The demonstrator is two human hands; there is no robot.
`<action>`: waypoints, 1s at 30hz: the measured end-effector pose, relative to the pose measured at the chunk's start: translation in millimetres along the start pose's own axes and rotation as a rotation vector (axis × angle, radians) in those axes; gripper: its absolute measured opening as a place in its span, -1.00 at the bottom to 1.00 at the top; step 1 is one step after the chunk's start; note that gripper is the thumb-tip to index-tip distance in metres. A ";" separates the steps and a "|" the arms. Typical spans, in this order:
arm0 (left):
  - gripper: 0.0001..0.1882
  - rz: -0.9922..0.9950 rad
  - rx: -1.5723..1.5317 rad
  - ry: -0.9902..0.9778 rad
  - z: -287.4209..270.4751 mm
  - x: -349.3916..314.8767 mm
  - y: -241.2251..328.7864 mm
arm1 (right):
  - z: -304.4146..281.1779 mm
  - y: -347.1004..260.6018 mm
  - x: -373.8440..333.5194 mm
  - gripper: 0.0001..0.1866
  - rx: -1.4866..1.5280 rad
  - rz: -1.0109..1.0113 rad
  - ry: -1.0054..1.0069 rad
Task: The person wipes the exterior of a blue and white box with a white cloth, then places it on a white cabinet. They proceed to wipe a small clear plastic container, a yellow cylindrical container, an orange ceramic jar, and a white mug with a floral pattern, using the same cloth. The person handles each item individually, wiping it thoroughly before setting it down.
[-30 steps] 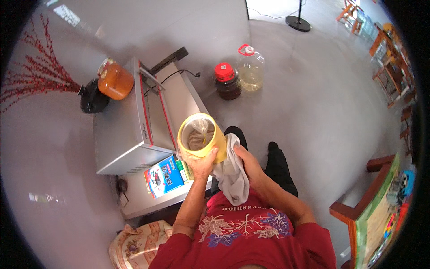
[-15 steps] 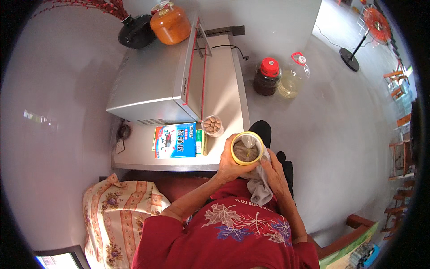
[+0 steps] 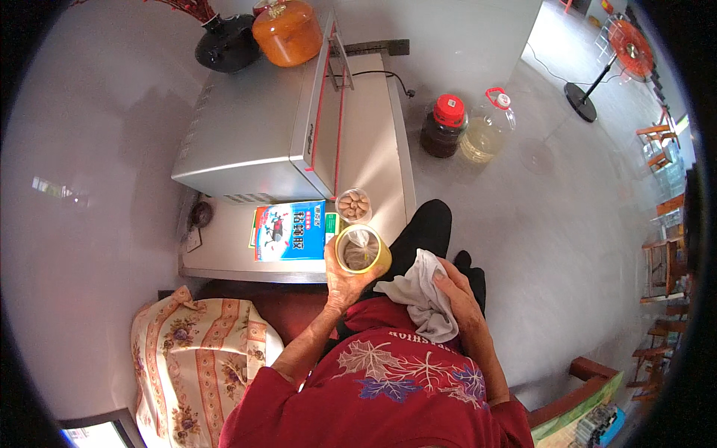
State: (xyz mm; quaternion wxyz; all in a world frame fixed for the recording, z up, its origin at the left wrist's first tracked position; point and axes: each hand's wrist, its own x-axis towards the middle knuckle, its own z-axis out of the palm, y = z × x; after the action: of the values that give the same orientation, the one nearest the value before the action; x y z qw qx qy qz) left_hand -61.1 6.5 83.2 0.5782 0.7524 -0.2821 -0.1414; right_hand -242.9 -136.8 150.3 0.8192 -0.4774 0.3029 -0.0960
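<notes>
My left hand (image 3: 342,285) is wrapped round a yellow-rimmed open canister (image 3: 385,258), held above the near edge of the counter. Inside the canister sits a clear plastic bag (image 3: 360,252) with brownish contents, gathered at its top. A crumpled whitish cloth (image 3: 420,293) hangs from my right hand (image 3: 459,293), over my lap and apart from the canister. Just beyond the canister stands a small clear cup (image 3: 353,218) of brown, nut-like pieces. Left of it lies a blue and white packet (image 3: 295,231) on top of a green and yellow box (image 3: 332,224).
A silver oven-like appliance (image 3: 246,127) fills the counter's far left, with a black vase (image 3: 226,46) and an orange jar (image 3: 287,37) on top. On the floor stand a red-lidded jar (image 3: 444,127) and a clear jug (image 3: 485,134). A patterned cloth (image 3: 198,358) drapes at lower left.
My left hand has carried the canister left, toward the cup and packet. My right hand has come away from the canister, keeping the cloth, which now spreads more openly.
</notes>
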 end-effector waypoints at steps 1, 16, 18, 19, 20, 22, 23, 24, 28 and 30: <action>-0.03 0.025 0.054 0.013 0.5 2.3 -6.0 | 0.4 -1.8 -0.7 -0.52 0.016 0.008 0.011; -0.10 0.075 0.423 0.111 17.1 11.8 -35.0 | -2.8 7.7 -2.0 -0.51 0.031 -0.017 0.056; -0.09 0.101 0.420 0.102 14.9 13.5 -37.9 | -0.8 6.0 -2.1 -0.51 0.062 -0.014 0.041; -0.09 0.119 0.416 0.110 14.8 14.5 -38.3 | -2.8 7.2 -0.1 -0.51 0.061 0.003 0.039; -0.09 0.141 0.410 0.123 14.3 14.9 -38.0 | -0.2 6.4 0.8 -0.52 0.076 -0.005 0.036; -0.05 0.126 0.399 0.114 13.7 12.7 -37.0 | 3.7 2.7 -0.4 -0.52 0.102 -0.024 0.042; -0.03 0.148 0.425 0.122 13.7 11.4 -37.0 | 0.3 7.9 1.4 -0.52 0.097 -0.022 0.043; 0.00 0.166 0.452 0.131 12.5 8.5 -37.0 | 0.2 10.9 2.8 -0.53 0.125 -0.009 0.033; 0.14 0.125 0.526 0.105 2.1 2.3 -10.1 | 3.7 6.8 6.3 -0.52 0.096 0.028 0.041; 0.17 0.274 0.566 0.112 -22.7 1.9 4.1 | 2.4 7.3 6.4 -0.52 0.091 0.071 0.067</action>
State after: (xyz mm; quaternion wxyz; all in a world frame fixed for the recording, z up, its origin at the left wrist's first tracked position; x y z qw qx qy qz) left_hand -48.4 22.6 93.8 0.3742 0.8450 -0.3767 0.0632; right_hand -237.4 -134.1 142.5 0.8323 -0.4252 0.3424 -0.0963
